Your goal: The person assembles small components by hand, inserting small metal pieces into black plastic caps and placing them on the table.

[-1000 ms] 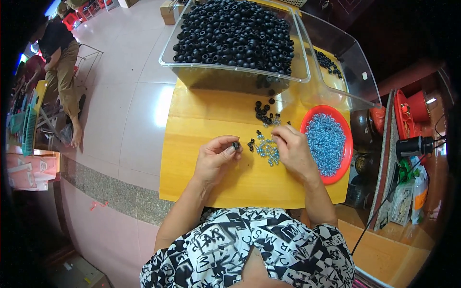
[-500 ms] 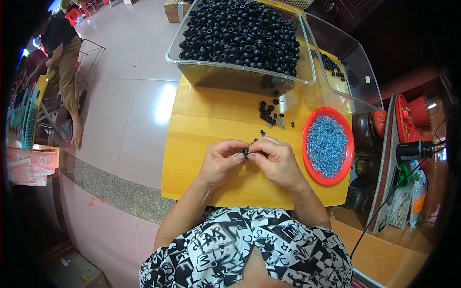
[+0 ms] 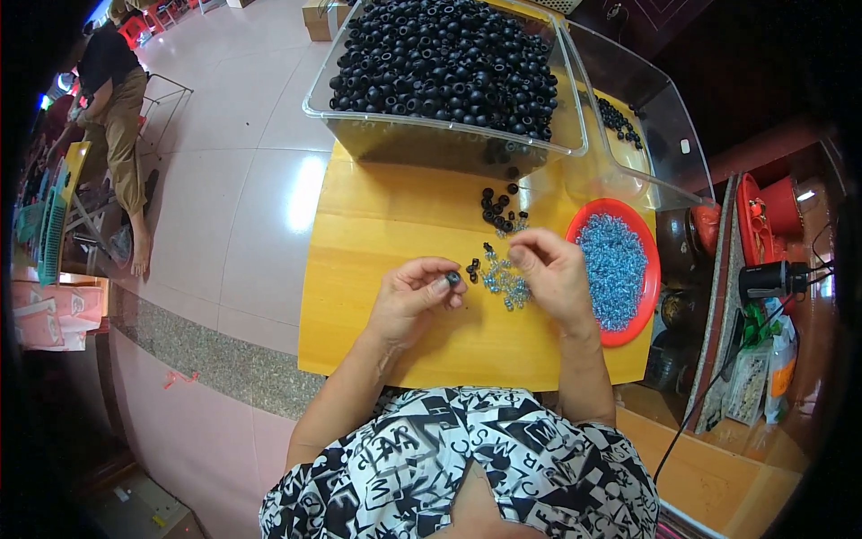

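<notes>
My left hand (image 3: 415,298) pinches a small black hollow bead-like piece (image 3: 452,278) between thumb and fingers, just above the yellow table. My right hand (image 3: 555,277) is apart from it, thumb and forefinger closed together over a loose heap of tiny clear-blue pieces (image 3: 512,289). Whether anything sits in that pinch is hidden. A few small black parts (image 3: 473,269) lie between the hands. Farther off is a cluster of round black hollow pieces (image 3: 492,208). Right of my right hand, a red plate (image 3: 654,278) holds many clear-blue pieces (image 3: 615,269).
A clear plastic tub (image 3: 431,154) heaped with black pieces (image 3: 449,63) stands at the table's far side. Another clear bin (image 3: 669,117) adjoins it. A shelf with a black device (image 3: 765,281) and cable is at right. Another person (image 3: 117,99) stands far left.
My right hand has left the black piece and moved right, over the clear-blue heap, now uncovered. My left hand keeps hold of the black piece, nearly in place.
</notes>
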{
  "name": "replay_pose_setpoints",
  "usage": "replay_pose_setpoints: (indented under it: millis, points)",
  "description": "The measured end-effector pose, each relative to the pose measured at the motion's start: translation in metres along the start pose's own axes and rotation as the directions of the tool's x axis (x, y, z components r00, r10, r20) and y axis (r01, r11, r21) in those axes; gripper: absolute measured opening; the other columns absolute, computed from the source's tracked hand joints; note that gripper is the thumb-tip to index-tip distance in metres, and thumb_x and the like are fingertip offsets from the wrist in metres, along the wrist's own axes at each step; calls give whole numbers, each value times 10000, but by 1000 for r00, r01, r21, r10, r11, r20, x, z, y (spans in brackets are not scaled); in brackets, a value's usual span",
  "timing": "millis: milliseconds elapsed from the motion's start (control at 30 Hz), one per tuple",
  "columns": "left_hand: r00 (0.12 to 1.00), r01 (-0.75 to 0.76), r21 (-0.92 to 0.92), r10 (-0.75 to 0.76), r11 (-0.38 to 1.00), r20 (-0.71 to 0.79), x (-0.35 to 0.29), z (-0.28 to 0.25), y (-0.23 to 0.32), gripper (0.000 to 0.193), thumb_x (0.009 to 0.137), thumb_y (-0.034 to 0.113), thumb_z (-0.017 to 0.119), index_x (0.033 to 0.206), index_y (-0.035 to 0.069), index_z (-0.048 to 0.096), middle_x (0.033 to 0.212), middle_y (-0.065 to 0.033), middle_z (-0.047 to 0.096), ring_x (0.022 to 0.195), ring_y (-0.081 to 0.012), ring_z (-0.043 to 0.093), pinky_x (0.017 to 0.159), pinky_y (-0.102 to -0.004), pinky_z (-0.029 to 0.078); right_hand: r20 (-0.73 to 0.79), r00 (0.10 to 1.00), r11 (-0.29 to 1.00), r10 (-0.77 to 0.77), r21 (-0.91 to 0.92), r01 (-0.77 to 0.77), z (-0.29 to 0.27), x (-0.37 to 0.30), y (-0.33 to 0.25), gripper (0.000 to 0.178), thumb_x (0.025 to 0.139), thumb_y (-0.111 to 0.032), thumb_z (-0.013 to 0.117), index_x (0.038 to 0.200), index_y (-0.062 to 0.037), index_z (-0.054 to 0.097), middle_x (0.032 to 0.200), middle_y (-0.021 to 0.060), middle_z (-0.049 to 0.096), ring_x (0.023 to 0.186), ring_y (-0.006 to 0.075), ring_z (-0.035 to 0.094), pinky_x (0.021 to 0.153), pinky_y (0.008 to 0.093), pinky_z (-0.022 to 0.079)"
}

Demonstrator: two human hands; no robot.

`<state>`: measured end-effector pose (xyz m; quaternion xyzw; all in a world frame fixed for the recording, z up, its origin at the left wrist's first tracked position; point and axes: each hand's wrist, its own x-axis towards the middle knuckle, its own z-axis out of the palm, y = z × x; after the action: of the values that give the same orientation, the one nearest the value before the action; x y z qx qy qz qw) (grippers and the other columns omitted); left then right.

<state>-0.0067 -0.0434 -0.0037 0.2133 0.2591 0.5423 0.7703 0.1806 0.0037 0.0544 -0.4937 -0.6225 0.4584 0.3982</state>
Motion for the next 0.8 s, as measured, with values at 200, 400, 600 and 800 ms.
replay_pose_setpoints:
  millis: [200,400,600,800]
  points:
    - [995,-19,-190,0,982,-98,3,-5,3,202,729,14,585,931,27,576,816,-131,588,697,-190,567,643,-264,464,88,953,752,-290,-595,284,-5,11,18,94,727,-42,567,808,2,585,774,172,570,715,294,565,635,347,452]
    - [993,-19,-192,-3,981,-114,4,-7,3,175,741,10,566,915,28,577,804,-124,591,696,-185,566,635,-259,459,198,971,569,-133,-787,238,22,20,19,101,716,-91,554,713,10,555,736,173,537,741,316,551,666,384,454]
    - [996,-28,-208,9,978,-94,5,-6,3,171,754,5,566,924,21,567,825,-132,599,694,-175,573,624,-249,455,209,959,523,-192,-805,280,24,26,25,97,726,-75,552,777,6,533,714,173,528,691,348,522,624,408,436]
    - [999,11,-262,-19,965,-29,3,-6,4,220,750,48,590,966,22,562,836,-121,582,723,-180,557,659,-260,452,193,980,976,51,-216,-8,17,10,5,49,775,-22,551,807,7,529,694,48,549,605,140,535,539,258,436]
